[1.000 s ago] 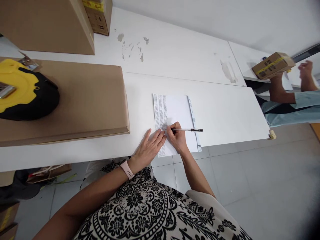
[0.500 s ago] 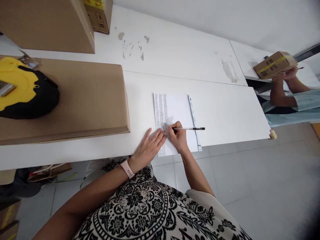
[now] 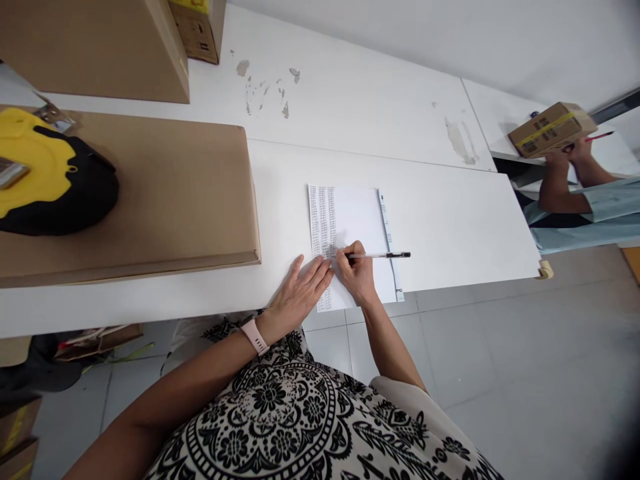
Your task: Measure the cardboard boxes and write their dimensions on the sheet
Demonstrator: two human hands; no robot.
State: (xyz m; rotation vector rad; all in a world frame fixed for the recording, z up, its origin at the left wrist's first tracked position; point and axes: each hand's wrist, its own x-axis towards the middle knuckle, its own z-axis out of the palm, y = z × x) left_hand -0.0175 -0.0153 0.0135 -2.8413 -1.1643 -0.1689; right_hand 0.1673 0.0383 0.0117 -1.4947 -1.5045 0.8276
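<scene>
Fingers of the right hand [image 3: 358, 272]: curled closed around a slim pen with a clear barrel and black ends [image 3: 378, 255]; its rear end points right, and its writing tip is too small to make out.
Fingers of the left hand [image 3: 300, 291]: straight and slightly spread, palm down, fingertips on the page just beside the right hand; nothing gripped.
Page: a white rectangular paper sheet [image 3: 357, 210] lies flat on the white, smooth-topped table [image 3: 460, 227], its lower edge jutting slightly past the table's front; columns of small dark writing fill its left part.
Page's right edge: a narrow pale strip with blue print [image 3: 391, 243].
Left wrist: a pale pink watch strap [image 3: 255, 336].
Left of the page: a long, low brown cardboard box [image 3: 185, 187], apart from the sheet, with a rounded yellow-and-black object [image 3: 95, 190] on top.
Far right: a co-worker in a pale teal sleeve [image 3: 615, 207] holds a small yellow-taped brown carton [image 3: 550, 130].
</scene>
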